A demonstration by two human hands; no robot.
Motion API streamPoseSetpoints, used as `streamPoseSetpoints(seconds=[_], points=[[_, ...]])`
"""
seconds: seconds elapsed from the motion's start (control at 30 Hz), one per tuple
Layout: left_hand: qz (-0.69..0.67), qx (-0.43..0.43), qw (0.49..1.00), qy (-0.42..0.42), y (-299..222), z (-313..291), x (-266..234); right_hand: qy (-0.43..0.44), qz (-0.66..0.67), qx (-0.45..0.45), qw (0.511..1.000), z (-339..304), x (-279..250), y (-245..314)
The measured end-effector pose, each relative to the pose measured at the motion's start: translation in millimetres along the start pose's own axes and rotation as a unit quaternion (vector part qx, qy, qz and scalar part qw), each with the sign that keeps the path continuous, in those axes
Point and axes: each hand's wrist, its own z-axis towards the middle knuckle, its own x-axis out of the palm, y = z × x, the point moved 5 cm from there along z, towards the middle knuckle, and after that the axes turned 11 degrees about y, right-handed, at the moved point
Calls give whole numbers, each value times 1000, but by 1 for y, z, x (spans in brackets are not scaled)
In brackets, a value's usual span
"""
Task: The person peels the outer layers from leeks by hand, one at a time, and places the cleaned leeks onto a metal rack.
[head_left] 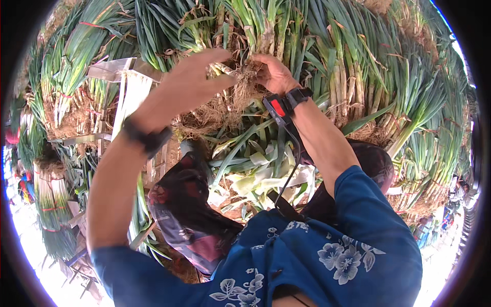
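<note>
My left hand [186, 84] and my right hand [271, 71] meet at the root end of a bunch of green onions [245, 84]. Both hands grip its pale stalks and tangled brown roots. The green leaves of the bunch run up and away among the piled bundles. A dark band sits on my left wrist [146, 138], and a black strap with a red device is on my right wrist [286, 102]. My sleeves are blue with a white flower print.
Tied bundles of green onions [368, 66] are stacked all around, roots outward. Stripped pale leaves [255, 174] lie below my hands. A dark patterned cloth [184, 204] covers my lap. A light wooden frame [123, 87] stands at the left.
</note>
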Motion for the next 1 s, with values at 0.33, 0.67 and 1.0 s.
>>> streamPoseSetpoints(seconds=[0.33,0.67,1.0], points=[[-45,-140,976,159,59,109,124,-13,63,-35,997,40,-43,5],[84,-175,981,5,73,97,138,-119,185,37,975,111,-65,-24],[-51,-50,996,57,29,103,114,-269,-59,-98,956,137,-206,54]])
